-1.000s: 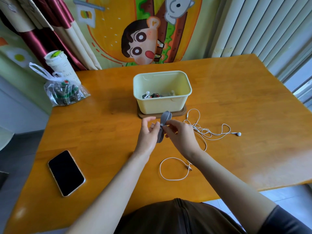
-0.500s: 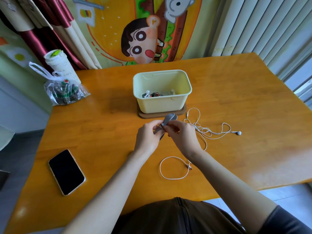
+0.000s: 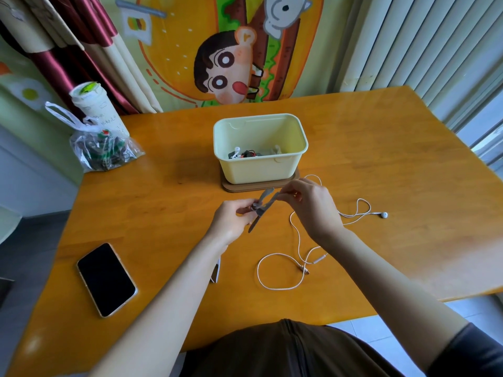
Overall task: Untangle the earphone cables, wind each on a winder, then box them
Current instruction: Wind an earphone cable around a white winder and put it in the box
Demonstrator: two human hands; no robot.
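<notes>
A glossy orange wooden table (image 3: 408, 164) fills the view. Nearest the person lie a dark phone (image 3: 106, 278) on the left and a loose loop of the white earphone cable (image 3: 277, 289), its plug end crossing itself. Above the loop, both hands meet just off the surface. The left hand (image 3: 234, 219) has curled fingers pinching the middle of the grey winder (image 3: 265, 204), and the right hand (image 3: 313, 210) pinches the winder's upper end between thumb and fingertips. The cable passes behind the right hand; I cannot tell whether that hand holds it as well. Further right the cable trails to an earbud (image 3: 383, 214) lying on the wood.

The step in hand looks like readying the winder. It would go best with the left hand steady, one cable end seated first, then even, slack-free turns fed from the loose loop so nothing knots.

Beyond stands the pale yellow box (image 3: 261, 170) with earphones already inside; a plastic bag (image 3: 103, 151) and a cup (image 3: 95, 107) sit far left
</notes>
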